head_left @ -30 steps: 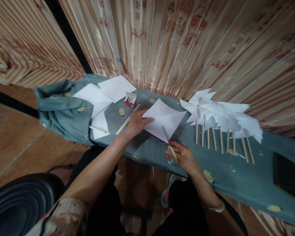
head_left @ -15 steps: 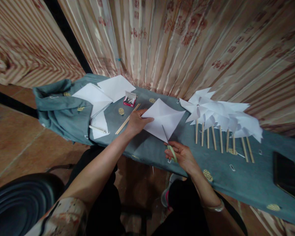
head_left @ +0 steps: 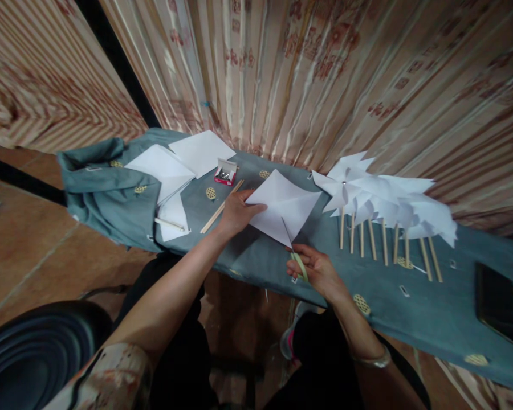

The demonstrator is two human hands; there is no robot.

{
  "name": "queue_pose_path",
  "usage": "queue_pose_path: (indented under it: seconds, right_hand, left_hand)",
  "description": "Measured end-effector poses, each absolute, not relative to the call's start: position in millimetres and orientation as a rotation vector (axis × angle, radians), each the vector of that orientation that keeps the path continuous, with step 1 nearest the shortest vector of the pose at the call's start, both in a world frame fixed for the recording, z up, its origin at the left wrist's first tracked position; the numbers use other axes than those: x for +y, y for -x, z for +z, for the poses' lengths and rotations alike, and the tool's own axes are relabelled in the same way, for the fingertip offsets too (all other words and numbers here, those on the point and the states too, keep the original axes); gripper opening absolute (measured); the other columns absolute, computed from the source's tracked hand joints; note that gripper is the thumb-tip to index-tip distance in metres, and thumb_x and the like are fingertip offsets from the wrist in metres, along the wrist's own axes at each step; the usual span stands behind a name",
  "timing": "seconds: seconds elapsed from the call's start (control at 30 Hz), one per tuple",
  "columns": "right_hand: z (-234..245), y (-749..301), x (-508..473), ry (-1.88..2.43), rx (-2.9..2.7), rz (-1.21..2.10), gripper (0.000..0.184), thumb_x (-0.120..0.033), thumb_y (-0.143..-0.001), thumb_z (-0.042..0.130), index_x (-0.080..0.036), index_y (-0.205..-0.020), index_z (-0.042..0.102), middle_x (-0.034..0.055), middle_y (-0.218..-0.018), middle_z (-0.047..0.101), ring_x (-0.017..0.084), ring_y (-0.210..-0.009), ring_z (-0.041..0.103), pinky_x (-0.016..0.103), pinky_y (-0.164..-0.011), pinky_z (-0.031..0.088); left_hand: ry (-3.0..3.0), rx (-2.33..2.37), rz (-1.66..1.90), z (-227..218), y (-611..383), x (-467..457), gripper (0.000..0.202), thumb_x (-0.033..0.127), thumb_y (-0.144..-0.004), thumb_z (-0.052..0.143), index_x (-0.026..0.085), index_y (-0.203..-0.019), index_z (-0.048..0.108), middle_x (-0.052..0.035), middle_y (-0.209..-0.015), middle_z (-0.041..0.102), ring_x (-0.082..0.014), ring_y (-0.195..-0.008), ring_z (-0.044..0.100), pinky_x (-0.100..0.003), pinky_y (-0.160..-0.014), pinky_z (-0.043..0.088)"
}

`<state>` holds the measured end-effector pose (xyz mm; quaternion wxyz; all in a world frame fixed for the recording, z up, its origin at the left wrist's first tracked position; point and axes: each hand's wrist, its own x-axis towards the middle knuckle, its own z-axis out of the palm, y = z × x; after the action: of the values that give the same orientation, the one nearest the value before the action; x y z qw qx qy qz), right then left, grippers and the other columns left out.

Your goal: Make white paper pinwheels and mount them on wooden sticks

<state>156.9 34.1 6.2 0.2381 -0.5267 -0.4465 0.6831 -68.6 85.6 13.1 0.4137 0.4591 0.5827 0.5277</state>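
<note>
A square white paper sheet (head_left: 282, 206) lies diamond-wise on the teal cloth of the table (head_left: 256, 259). My left hand (head_left: 236, 213) pinches its left corner, fingers closed on the paper. My right hand (head_left: 317, 271) grips green-handled scissors (head_left: 294, 250); their blades reach up into the sheet's lower corner along a crease.
A row of several white paper pinwheels (head_left: 385, 200) on wooden sticks lies to the right. A dark phone (head_left: 497, 303) sits far right. White sheets (head_left: 177, 165), a small red box of pins (head_left: 226, 172) and loose wooden sticks (head_left: 221, 207) lie left. Striped curtain behind; black stool (head_left: 38, 353) lower left.
Almost nothing has moved: the sheet, the left hand and the scissors have shifted very slightly to the left and up.
</note>
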Motion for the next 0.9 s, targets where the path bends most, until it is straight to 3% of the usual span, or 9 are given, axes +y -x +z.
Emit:
queue_pose_path:
  seconds: [0.27, 0.57, 0.9]
  right_hand:
    - [10.4, -158.1, 34.7, 1.428, -1.286, 1.878, 0.065, -0.049, -0.048, 0.085, -0.02, -0.1, 0.057, -0.0052, -0.056, 0.062, 0.012, -0.049, 0.057, 0.026, -0.05, 0.044]
    - [13.7, -159.5, 34.5, 1.354, -1.334, 1.892, 0.052, -0.052, -0.053, 0.083, -0.02, -0.085, 0.057, -0.0027, -0.058, 0.063, 0.012, -0.05, 0.057, 0.024, -0.049, 0.043]
    - [12.5, -161.0, 35.8, 1.339, -1.374, 1.878, 0.051, -0.05, -0.057, 0.082, -0.019, -0.092, 0.062, -0.0018, -0.06, 0.064, 0.011, -0.05, 0.054, 0.023, -0.049, 0.041]
  left_hand:
    - [-1.099, 1.412, 1.348, 14.0, 68.8, 86.1, 0.022, 0.02, -0.06, 0.074, 0.012, -0.08, 0.073, 0.0013, -0.061, 0.066, -0.014, -0.054, 0.06, -0.022, -0.05, 0.044]
    - [-1.055, 1.372, 1.311, 11.5, 65.5, 84.8, 0.023, 0.024, -0.056, 0.077, 0.012, -0.076, 0.071, -0.0007, -0.064, 0.068, -0.0161, -0.058, 0.062, -0.023, -0.051, 0.047]
    - [-1.001, 1.296, 1.242, 14.0, 60.0, 79.8, 0.024, 0.024, -0.056, 0.077, 0.011, -0.074, 0.068, -0.0013, -0.062, 0.067, -0.0141, -0.054, 0.059, -0.023, -0.05, 0.045]
